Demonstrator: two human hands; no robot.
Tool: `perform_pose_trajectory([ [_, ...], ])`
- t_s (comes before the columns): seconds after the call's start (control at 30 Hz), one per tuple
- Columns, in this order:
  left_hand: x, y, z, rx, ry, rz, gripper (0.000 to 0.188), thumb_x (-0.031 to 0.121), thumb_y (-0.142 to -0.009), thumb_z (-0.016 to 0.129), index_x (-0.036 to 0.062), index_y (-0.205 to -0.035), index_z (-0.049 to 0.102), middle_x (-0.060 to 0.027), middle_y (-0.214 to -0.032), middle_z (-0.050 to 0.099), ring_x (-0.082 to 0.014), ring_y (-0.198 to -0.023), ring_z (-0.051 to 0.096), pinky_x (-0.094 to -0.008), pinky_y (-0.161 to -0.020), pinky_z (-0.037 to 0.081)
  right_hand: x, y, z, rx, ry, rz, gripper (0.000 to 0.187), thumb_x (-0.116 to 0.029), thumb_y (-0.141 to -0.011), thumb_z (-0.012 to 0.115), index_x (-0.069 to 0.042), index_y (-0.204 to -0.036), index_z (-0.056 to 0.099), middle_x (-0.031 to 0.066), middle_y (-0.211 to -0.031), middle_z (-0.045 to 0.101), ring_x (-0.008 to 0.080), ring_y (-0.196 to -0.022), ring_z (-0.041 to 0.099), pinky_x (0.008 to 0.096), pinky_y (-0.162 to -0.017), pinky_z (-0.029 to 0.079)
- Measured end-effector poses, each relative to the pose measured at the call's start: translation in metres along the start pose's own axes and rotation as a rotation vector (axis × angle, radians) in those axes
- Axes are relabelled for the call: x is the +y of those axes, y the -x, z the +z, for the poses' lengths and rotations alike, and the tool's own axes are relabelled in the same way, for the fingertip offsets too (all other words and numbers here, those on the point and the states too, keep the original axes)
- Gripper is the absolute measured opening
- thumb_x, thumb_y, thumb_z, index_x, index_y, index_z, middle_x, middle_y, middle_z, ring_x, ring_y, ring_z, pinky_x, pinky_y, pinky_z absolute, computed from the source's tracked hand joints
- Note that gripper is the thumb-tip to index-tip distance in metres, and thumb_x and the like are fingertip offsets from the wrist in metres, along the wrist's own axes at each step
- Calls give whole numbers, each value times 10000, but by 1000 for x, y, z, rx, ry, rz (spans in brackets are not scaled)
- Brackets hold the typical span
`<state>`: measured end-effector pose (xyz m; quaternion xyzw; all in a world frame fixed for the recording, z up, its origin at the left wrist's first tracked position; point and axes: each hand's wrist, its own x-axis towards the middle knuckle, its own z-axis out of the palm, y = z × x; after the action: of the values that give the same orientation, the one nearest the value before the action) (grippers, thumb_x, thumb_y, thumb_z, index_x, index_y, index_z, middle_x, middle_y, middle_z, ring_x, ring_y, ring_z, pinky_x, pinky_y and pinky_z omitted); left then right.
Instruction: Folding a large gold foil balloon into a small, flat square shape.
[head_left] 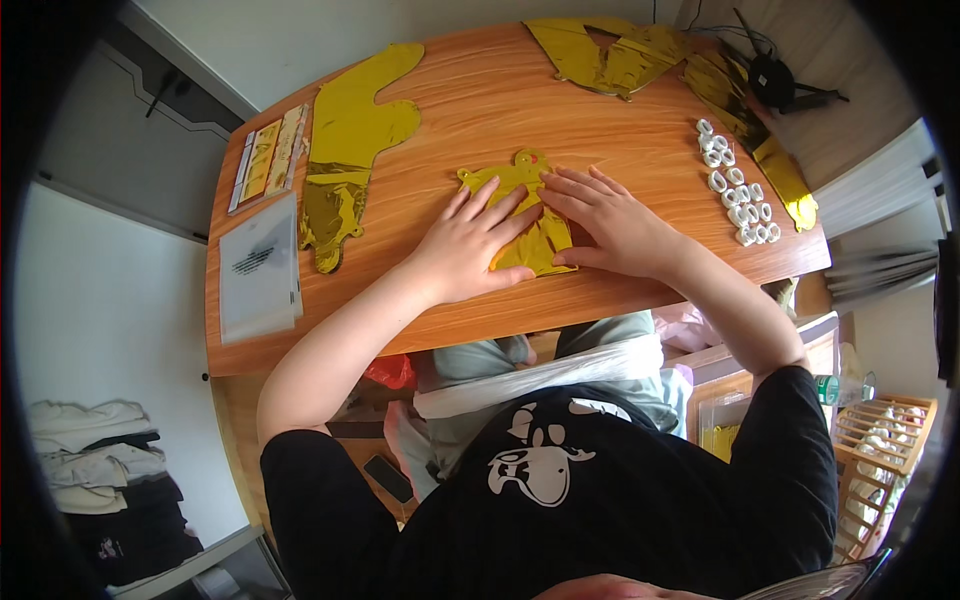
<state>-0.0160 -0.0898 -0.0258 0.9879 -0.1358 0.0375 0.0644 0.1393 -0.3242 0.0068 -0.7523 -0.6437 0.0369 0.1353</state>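
A flat, folded gold foil balloon (540, 243) lies near the front edge of the wooden table, with a small rounded tab at its far end. My left hand (470, 243) rests flat across its left side, fingers spread and thumb reaching along the near edge. On its right side lies my right hand (622, 228), palm down, with the fingertips close to those of the left. Both hands cover part of the foil. To the left, a larger gold foil balloon (345, 130) is spread out flat, its near part creased.
Several small white rolls (737, 195) stand in rows at the right. More gold foil (610, 62) lies along the far edge, near a black router-like device (772, 80). A clear plastic sleeve (260, 270) and a printed packet (268, 160) lie at the left edge of the table (470, 95).
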Motion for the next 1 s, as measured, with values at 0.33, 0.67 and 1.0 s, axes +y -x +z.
perform_pose_trajectory([
  [0.33, -18, 6, -17, -136, 167, -19, 962, 723, -960, 525, 121, -1654, 238, -165, -1744, 140, -353, -1618, 103, -527, -1305, 121, 15, -1, 10, -43, -13, -36, 1072, -693, -824, 715, -69, -1618, 358, 135, -1687, 340, 339, -1571, 282, 581, -1284, 158],
  [0.67, -37, 26, -46, -341, -52, -116, 1292, 848, -789, 618, 69, -1679, 100, -163, -1751, 105, -279, -1625, 92, -561, -1306, 36, 14, -1, 6, -61, 66, 13, 1117, -710, -768, 744, -93, -1621, 369, 78, -1684, 363, 323, -1580, 254, 589, -1289, 119],
  [1.0, -44, 24, -55, -378, 26, -174, 1268, 806, -816, 661, 58, -1678, 108, -175, -1757, 30, -313, -1629, -20, -579, -1291, -24, 12, -2, 4, -59, 8, 28, 1134, -697, -729, 783, -98, -1611, 396, 79, -1668, 391, 323, -1576, 261, 588, -1293, 108],
])
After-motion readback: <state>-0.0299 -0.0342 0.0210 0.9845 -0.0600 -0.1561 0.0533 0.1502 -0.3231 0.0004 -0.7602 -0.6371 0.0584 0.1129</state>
